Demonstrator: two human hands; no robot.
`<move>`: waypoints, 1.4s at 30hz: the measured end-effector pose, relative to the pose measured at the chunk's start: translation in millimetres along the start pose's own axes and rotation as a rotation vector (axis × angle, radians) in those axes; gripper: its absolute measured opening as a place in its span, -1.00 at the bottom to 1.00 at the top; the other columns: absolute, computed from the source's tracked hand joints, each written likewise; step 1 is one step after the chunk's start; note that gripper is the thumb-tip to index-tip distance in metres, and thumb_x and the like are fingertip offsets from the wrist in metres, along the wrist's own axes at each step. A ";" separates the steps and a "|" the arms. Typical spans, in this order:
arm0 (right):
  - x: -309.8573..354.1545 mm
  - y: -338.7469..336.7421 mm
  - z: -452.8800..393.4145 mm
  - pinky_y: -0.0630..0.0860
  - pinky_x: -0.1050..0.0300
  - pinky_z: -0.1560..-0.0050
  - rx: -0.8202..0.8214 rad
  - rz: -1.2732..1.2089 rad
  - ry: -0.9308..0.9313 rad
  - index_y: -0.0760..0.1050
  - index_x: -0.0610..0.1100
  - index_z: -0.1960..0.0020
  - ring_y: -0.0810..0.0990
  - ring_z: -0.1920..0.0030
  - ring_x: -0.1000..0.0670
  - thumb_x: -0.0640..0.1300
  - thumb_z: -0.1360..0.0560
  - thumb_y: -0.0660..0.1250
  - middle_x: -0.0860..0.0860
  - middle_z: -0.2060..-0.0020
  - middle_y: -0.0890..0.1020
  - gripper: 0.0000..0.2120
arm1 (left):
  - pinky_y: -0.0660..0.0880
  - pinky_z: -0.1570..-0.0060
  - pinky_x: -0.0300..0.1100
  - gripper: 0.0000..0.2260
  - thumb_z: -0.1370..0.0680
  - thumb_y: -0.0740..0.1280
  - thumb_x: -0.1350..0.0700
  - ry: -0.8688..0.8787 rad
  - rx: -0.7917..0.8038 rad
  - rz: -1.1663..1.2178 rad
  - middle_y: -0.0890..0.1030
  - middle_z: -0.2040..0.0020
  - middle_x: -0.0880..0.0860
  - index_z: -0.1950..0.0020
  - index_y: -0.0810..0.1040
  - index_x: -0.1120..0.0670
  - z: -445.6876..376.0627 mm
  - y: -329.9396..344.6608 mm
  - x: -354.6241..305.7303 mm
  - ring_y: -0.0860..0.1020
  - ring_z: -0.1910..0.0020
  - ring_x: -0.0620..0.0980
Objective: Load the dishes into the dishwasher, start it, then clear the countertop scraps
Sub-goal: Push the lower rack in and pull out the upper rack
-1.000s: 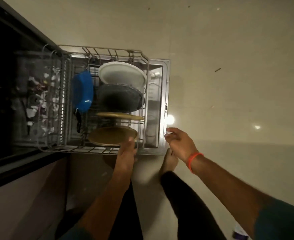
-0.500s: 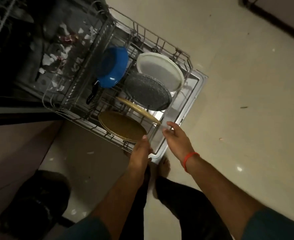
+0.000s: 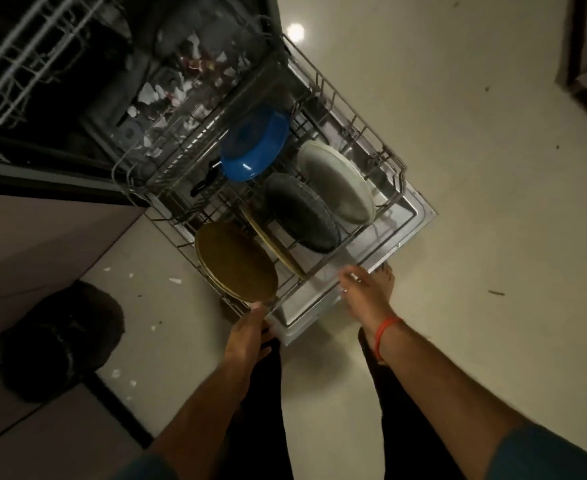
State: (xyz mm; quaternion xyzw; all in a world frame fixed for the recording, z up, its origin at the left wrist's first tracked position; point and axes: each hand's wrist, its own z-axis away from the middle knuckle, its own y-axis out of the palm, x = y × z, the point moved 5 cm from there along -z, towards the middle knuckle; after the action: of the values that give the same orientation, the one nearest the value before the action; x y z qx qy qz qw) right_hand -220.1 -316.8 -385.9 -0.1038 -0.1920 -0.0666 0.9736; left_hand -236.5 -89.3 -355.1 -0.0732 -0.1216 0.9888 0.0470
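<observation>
Dim kitchen floor (image 3: pixel 458 168) – view has swung since 1 s ago, lower rack (image 3: pixel 337 98) stays out. Left hand (image 3: pixel 247 336) grips its front, right hand (image 3: pixel 364 296) open above door (image 3: pixel 420 216); prob. pushing in next.

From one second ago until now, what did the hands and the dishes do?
The camera swung; the view turned. The left hand keeps touching the rack front, by the brown plate. The right hand lowered slightly, open over the door edge. Nothing was taken or released. The blue pan, dark plate and white plate stayed put.
</observation>
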 end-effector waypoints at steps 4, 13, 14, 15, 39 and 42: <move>33.9 -59.9 -18.5 0.50 -0.10 -0.23 0.083 0.016 -0.023 0.55 0.15 -0.14 0.51 -0.15 -0.06 0.20 -0.53 0.24 0.01 -0.11 0.57 -0.73 | 0.50 -0.17 0.00 -0.69 -0.72 0.17 -0.10 -0.034 -0.056 0.091 0.62 -0.07 0.12 -0.11 0.59 0.08 25.9 38.7 -13.0 0.59 -0.04 0.06; 91.3 -113.0 -28.7 0.36 -0.15 -0.44 0.170 -0.045 0.072 0.34 0.00 -0.47 0.46 -0.39 -0.14 0.06 -0.70 0.10 -0.13 -0.38 0.50 -0.63 | 0.51 -0.17 0.00 -0.57 -0.70 0.13 -0.19 -0.051 0.059 0.427 0.56 -0.30 0.09 -0.44 0.47 0.03 40.8 117.1 -29.9 0.56 -0.25 0.08; 89.6 -110.6 -30.6 0.36 -0.15 -0.44 0.171 -0.035 0.081 0.32 -0.02 -0.51 0.46 -0.40 -0.14 0.08 -0.70 0.11 -0.13 -0.39 0.49 -0.58 | 0.50 -0.19 0.00 -0.56 -0.70 0.12 -0.20 -0.054 0.079 0.446 0.55 -0.31 0.09 -0.45 0.46 0.02 41.9 121.5 -30.9 0.55 -0.28 0.08; 88.2 -106.1 -32.2 0.37 -0.14 -0.43 0.173 -0.028 0.089 0.30 -0.04 -0.53 0.46 -0.40 -0.15 0.09 -0.70 0.11 -0.14 -0.39 0.49 -0.55 | 0.50 -0.19 0.00 -0.55 -0.70 0.11 -0.21 -0.057 0.098 0.478 0.55 -0.32 0.09 -0.46 0.45 0.02 39.8 124.2 -29.5 0.55 -0.29 0.08; 64.0 6.7 -52.0 0.36 -0.14 -0.45 0.186 0.265 0.222 0.35 -0.19 -0.49 0.47 -0.39 -0.12 0.19 -0.68 0.08 -0.15 -0.39 0.51 -0.44 | 0.46 -0.28 0.04 -0.43 -0.69 0.13 -0.22 -0.190 0.141 0.930 0.47 -0.47 0.15 -0.61 0.28 0.07 -24.7 95.4 -0.9 0.50 -0.38 0.11; 59.2 4.0 -57.7 0.36 -0.14 -0.45 0.193 0.279 0.246 0.35 -0.18 -0.49 0.46 -0.40 -0.12 0.18 -0.68 0.09 -0.14 -0.39 0.50 -0.45 | 0.45 -0.30 0.06 -0.43 -0.70 0.11 -0.22 -0.206 0.112 0.974 0.47 -0.46 0.16 -0.61 0.28 0.07 -27.3 103.8 -5.1 0.50 -0.37 0.13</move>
State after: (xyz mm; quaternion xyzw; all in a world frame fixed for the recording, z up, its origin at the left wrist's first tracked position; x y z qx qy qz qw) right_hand -144.3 -331.4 -415.8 -0.0268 -0.0608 0.0754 0.9949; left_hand -235.0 -183.8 -406.4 -0.0207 -0.0238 0.9029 -0.4287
